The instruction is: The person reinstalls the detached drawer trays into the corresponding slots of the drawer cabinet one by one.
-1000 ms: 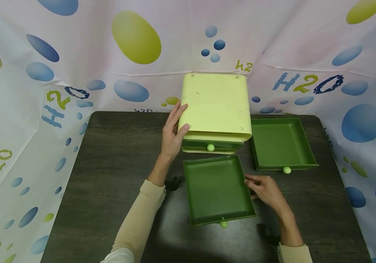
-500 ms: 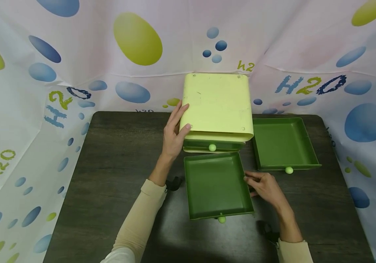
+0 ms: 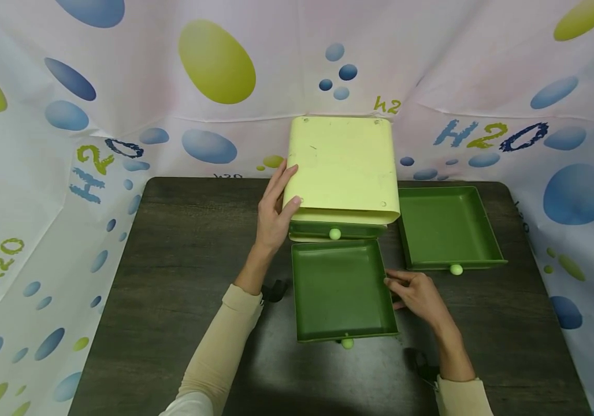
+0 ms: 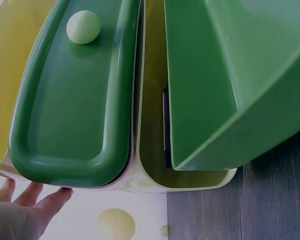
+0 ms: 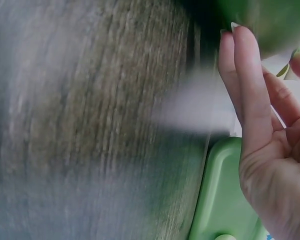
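A pale yellow drawer cabinet (image 3: 344, 162) stands at the back of the table. My left hand (image 3: 273, 216) rests along its left side, thumb at the top front corner and fingers extended. In the left wrist view, a green drawer (image 4: 75, 110) with a round knob (image 4: 83, 27) fills the middle slot; the slot above it is empty. At the right edge of another green drawer (image 3: 344, 294), my right hand (image 3: 419, 297) pinches its wall, some fingers reaching underneath. The rear corner of this held drawer overlaps the mouth of the lowest slot (image 4: 152, 125). Its knob faces the front.
A third green drawer (image 3: 445, 231), empty, lies on the dark wooden table (image 3: 182, 260) to the right of the cabinet. A patterned white curtain (image 3: 136, 69) hangs behind the table and at both sides.
The held drawer has moved back toward the cabinet and straightened a little, my right hand moving along with it. My left hand stays on the cabinet's side.
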A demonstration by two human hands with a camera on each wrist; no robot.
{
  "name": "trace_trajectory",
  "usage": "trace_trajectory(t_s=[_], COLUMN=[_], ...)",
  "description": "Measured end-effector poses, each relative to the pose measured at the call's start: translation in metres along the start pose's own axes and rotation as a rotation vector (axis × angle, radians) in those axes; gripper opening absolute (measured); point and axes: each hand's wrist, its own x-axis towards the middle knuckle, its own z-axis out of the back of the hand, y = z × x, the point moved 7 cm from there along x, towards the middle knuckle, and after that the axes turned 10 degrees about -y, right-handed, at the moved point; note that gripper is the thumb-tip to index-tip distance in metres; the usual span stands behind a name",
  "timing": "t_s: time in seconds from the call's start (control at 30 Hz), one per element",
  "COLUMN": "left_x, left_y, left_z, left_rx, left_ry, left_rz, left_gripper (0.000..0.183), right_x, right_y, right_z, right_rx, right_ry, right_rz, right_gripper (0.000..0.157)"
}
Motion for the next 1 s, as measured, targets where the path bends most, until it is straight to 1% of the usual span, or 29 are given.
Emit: trace_trajectory(t_s=[0.37,0.7,0.8,1.0], left_x=[0.0,-0.001,-0.001,0.0], left_y=[0.0,0.001,0.001,0.002], left_z=[0.0,0.001,0.001,0.003], left_rx=[-0.01,-0.006,-0.01,-0.007], left_ry=[0.002,-0.002,-0.002,0.004], left_rz=[0.002,0.002,0.007,0.042], left_gripper=[0.045,0.047,0.046,0.046], right_x=[0.001,0.004,0.004,0.004], right_y=[0.005,0.006,0.008,0.011], right_z=[-0.002,-0.004,-0.004,-0.005], right_rx=[0.029,0.029,0.025,0.034], right_ry=[-0.055,-0.065,-0.075,-0.086], right_rz=[-0.01,0.002,0.005,-0.006], right_gripper=[0.05,0.051,0.05,0.05])
